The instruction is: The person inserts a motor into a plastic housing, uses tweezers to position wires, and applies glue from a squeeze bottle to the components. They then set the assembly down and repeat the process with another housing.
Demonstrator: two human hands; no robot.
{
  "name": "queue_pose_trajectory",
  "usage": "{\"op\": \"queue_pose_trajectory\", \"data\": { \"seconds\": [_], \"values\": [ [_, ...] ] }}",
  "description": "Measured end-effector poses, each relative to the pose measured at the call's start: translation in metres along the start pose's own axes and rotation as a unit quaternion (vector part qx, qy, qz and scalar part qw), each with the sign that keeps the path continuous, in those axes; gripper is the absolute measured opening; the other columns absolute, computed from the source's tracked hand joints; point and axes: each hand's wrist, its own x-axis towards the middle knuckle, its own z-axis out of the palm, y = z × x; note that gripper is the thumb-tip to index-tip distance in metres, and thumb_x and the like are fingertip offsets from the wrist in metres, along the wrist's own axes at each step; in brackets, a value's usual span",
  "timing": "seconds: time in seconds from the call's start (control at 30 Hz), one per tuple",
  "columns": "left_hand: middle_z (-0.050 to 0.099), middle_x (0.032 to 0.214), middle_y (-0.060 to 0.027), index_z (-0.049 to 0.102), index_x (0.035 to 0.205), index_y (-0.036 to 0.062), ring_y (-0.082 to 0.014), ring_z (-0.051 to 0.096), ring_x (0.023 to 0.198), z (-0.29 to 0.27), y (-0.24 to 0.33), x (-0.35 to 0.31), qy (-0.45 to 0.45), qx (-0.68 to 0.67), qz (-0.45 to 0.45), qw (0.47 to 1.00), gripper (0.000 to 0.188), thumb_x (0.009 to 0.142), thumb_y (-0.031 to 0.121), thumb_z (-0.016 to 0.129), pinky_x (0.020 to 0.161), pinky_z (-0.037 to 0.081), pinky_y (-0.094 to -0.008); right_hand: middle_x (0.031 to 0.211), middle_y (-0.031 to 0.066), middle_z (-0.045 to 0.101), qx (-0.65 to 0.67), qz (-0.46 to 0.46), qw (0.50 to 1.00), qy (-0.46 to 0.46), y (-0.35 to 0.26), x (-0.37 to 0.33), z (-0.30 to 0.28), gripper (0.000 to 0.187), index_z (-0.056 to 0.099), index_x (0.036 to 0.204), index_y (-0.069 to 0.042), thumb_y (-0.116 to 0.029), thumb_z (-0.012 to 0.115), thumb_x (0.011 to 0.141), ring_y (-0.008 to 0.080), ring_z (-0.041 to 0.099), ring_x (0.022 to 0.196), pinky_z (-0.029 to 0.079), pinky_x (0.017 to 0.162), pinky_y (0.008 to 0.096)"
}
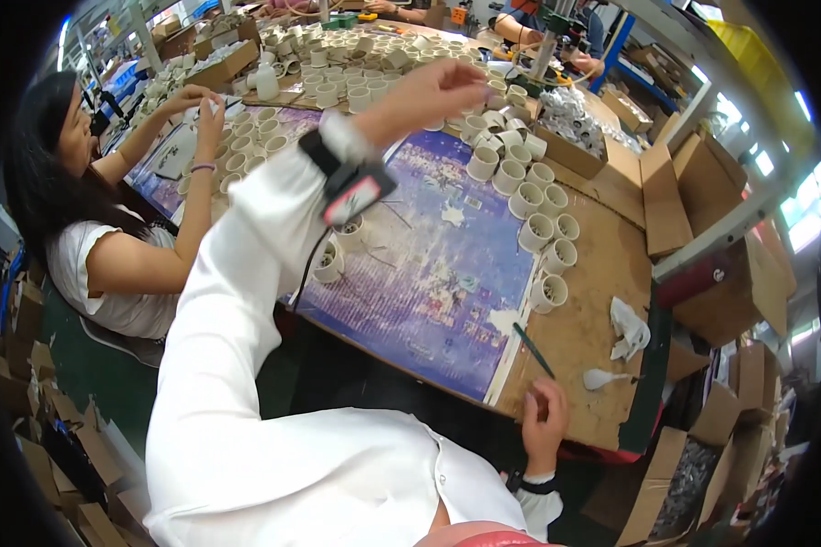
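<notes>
My left hand [426, 98] reaches across the table over the far group of white cylindrical cups [358, 98]. Its fingers are extended to the right, and I see nothing held in them. A strap with a small dark device is on that wrist. My right hand [545, 421] hangs at the near table edge, fingers loosely curved and apart, holding nothing. Just beyond it lies a thin dark green stick-like tool [534, 351]. To its right are a small white squeeze bottle [602, 378] and a crumpled white tissue [629, 330]. Several cups [548, 293] holding small parts stand along the mat's right side.
A worn blue-purple printed mat [429, 301] covers the table in front of me. At left, a co-worker [109, 237] sits handling something small. A cardboard box of shiny pieces [570, 128] stands at the back right. Cardboard boxes [684, 483] crowd the floor at right.
</notes>
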Motion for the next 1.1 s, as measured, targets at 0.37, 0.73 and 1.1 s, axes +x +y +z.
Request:
{"op": "queue_pose_trajectory", "data": {
  "seconds": [0.37,0.73,1.1],
  "values": [
    [0.066,0.097,-0.0149,0.062,0.107,0.001,-0.0216,0.063,0.082,-0.265,-0.252,0.093,0.249,0.216,-0.237,0.914,0.06,0.076,0.052,0.067,0.071,0.051,-0.0323,0.086,0.008,0.057,-0.073,0.066,0.989,0.11,0.037,-0.031,0.019,0.005,0.059,0.092,0.0,-0.001,0.059,0.087,0.015,0.054,0.071,0.043,0.062,0.0228],
    [0.06,0.122,-0.0157,0.048,0.134,0.003,-0.0294,0.057,0.112,-0.31,-0.363,0.102,0.29,0.449,-0.295,0.792,0.085,0.073,0.06,0.064,0.096,0.043,-0.0344,0.079,0.0108,0.066,-0.209,0.105,0.964,0.123,0.03,-0.02,0.022,0.021,0.064,0.09,0.0,-0.02,0.066,0.086,0.0188,0.059,0.065,0.049,0.059,0.0282],
    [0.061,0.121,-0.0186,0.053,0.132,0.0148,-0.0297,0.057,0.113,-0.216,-0.357,0.132,0.144,0.316,-0.25,0.904,0.073,0.076,0.061,0.057,0.097,0.043,-0.0356,0.087,0.0098,0.062,-0.198,0.137,0.967,0.079,0.018,-0.016,0.021,0.02,0.062,0.096,-0.003,-0.017,0.068,0.084,0.018,0.055,0.068,0.047,0.062,0.0293]
  ]
}}
